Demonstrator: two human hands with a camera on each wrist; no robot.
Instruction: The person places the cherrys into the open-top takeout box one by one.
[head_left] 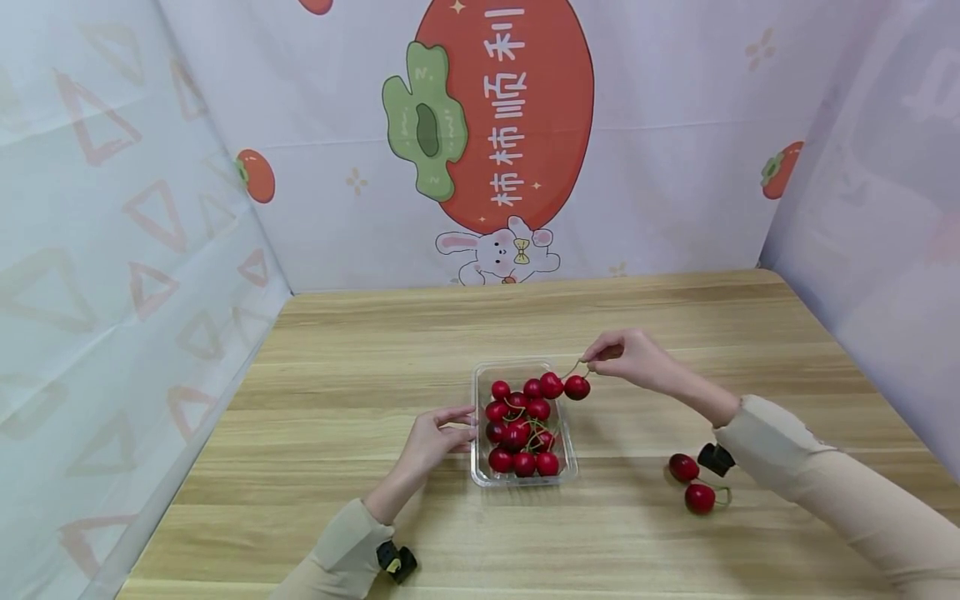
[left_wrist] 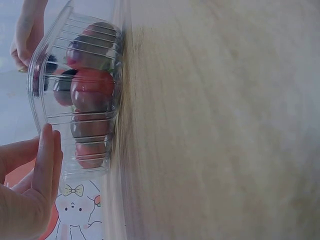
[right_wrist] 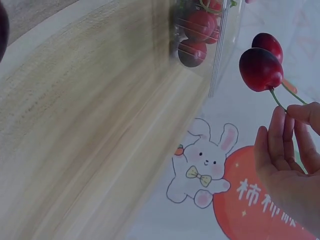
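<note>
A clear plastic box [head_left: 525, 481] holds several red cherries [head_left: 517, 433] with green stems. My right hand [head_left: 633, 358] pinches the stems of a pair of cherries [head_left: 577, 387] between thumb and fingertips. In the head view this pair overlaps the box's far right corner; in the right wrist view the two cherries [right_wrist: 261, 70] hang apart from the box. On the left, my left hand [head_left: 431, 437] touches the box's side with its extended fingers [left_wrist: 46, 155], not curled round it.
Two more cherries [head_left: 700, 499] lie on the wooden table [head_left: 337, 400] at the right, beside the right forearm. A printed cloth [head_left: 337, 233] hangs behind the table, with more cloth at both sides. Each wrist carries a small black camera [head_left: 716, 459].
</note>
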